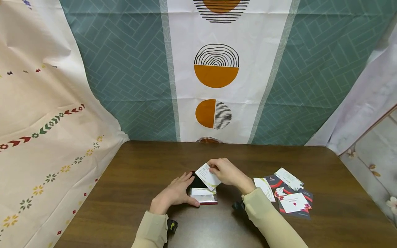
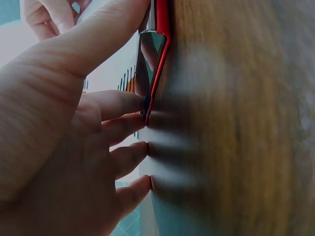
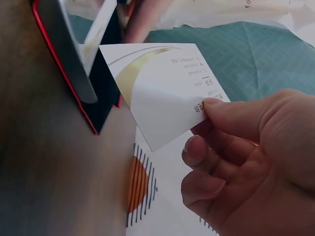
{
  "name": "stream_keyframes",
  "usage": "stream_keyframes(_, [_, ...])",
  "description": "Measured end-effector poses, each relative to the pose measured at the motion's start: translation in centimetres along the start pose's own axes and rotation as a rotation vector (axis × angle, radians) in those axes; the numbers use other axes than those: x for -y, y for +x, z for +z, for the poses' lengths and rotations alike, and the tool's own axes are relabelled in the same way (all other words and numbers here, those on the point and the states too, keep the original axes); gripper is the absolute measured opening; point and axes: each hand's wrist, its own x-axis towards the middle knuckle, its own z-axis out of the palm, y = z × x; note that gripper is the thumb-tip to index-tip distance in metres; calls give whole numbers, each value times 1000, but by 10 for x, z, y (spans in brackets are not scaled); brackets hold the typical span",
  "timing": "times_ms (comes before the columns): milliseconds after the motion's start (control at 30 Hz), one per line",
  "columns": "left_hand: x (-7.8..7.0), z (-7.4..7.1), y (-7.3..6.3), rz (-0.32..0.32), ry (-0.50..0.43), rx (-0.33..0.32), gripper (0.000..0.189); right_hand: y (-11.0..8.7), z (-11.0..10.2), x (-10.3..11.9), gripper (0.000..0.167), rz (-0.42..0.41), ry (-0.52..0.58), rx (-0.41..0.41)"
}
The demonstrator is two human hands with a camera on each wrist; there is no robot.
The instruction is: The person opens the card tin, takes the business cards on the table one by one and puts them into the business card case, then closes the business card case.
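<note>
Business card (image 1: 207,176) is pinched between the thumb and fingers of the right hand (image 1: 227,172), its face turned up, over the dark open card case (image 1: 197,182) on the tabletop (image 1: 130,193). From that grip it reaches left and toward the person, its long axis slanting across the case, the curved-band end aimed at the silver panel (image 1: 204,198) along the near side; whether its lower corner touches anything there I cannot tell. Left hand (image 1: 175,193), fingers spread, braces the case's left side, its thumb at the near red edge (image 1: 208,203); the right is nearer, being the one holding the card. White and flat, the card bears small dark print at the pinched end and a gold curve at the other.
</note>
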Motion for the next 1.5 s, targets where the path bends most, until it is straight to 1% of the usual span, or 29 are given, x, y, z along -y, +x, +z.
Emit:
stream_keyframes(233, [-1,-1,1,1,-19,-7,104,1,11,1,14,-92,-48,34])
stream_keyframes(400, [-1,-1,1,3,-19,-4,106,2,18,1,16,-120,-78,66])
stream_keyframes(567, [-2,-1,0,-14,-25,4,108,2,25,3,14,-105,-86,89])
stream_keyframes(767, [-1,0,0,-9,-15,5,107,2,32,7,8,-68,-73,118])
stream_keyframes(967, [0,0,1,-20,-16,13,108,1,35,8,5,-66,-56,121])
stream_keyframes(1133, [-1,0,0,-16,-11,10,107,0,36,7,5,-51,-81,96])
stream_keyframes(1267, [-1,0,0,-17,-15,14,106,0,38,8,6,-66,-87,98])
stream_keyframes(1433, [-1,0,0,-20,-10,19,106,-1,41,10,5,-109,-79,138])
stream_keyframes(1500, [-1,-1,0,-16,-8,18,106,-2,41,11,5,-110,-70,158])
